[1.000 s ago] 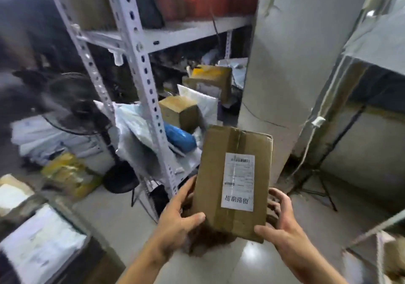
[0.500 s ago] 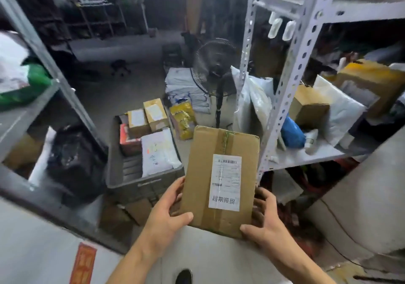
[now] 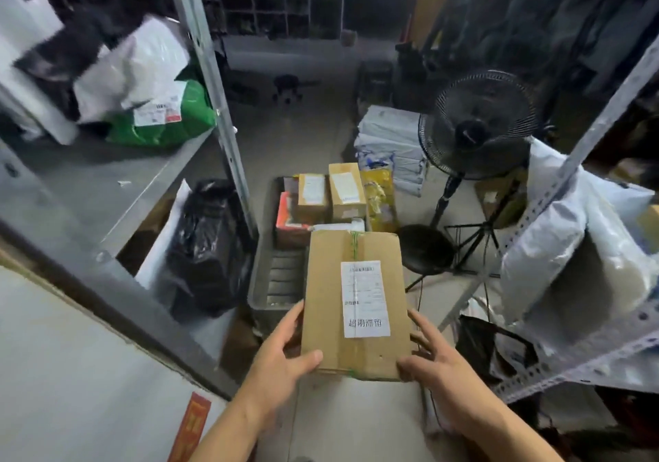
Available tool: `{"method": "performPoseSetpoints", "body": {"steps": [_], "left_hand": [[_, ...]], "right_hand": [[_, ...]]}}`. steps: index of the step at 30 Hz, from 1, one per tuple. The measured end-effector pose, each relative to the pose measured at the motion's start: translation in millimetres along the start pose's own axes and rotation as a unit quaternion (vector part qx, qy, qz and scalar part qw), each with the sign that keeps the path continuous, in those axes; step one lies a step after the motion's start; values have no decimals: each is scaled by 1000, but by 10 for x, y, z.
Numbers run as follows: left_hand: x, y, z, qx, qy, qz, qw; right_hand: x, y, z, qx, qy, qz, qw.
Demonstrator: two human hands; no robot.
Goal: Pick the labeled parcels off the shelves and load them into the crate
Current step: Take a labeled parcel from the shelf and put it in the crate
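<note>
Cardboard parcel point(image 3: 356, 304), white label point(image 3: 364, 299), taped seam, both hands holding

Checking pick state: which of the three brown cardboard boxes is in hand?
The large box, gripped at its near corners by the left hand and right hand. The two smaller boxes already stand in the crate.

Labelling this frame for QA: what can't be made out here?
Head view only:
- Near right part of the crate: hidden by the held box.
- Label print: too small.
- Fingers of the left hand and right hand: mostly behind the box.
- Left shelf parcels: motion-blurred.
</note>
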State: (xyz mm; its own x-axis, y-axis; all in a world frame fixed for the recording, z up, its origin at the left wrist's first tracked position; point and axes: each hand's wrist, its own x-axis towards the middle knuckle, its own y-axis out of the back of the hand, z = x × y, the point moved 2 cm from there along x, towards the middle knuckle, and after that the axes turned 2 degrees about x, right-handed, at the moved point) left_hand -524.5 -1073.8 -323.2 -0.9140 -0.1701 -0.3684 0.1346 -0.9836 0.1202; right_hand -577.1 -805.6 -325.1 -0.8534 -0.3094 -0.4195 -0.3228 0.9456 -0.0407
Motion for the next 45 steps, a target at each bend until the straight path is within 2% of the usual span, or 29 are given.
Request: {"method": "performPoseSetpoints", "body": {"steps": [9,14,21,31,39,42,45], "left_hand": [[1385,119,149,8,23,-9,1000],[2155,-13,118,3,69,-11,998],[2793,-195,-45,-9,121,6,993],[3181,-161,-117,-2,131,-14,991],[3193,-149,-179,28,125,-37,991],[3197,-117,-119,58,130,-39,989],[3168,-55,81,106,143,-36,983]], "right_hand": [[1236,45,-422,-3,-13,-17,1000],[2106,251,-339,9,-68,-28,997],[2916,426,-131,16,-134,-42,990],[3313,490,61,2,-141,-27,990],[3270,451,90,-15,-132,-9,991],[3235,414,-17,-65,-137,16,988],[3182,383,-189,-165,-136,69,974]]}}
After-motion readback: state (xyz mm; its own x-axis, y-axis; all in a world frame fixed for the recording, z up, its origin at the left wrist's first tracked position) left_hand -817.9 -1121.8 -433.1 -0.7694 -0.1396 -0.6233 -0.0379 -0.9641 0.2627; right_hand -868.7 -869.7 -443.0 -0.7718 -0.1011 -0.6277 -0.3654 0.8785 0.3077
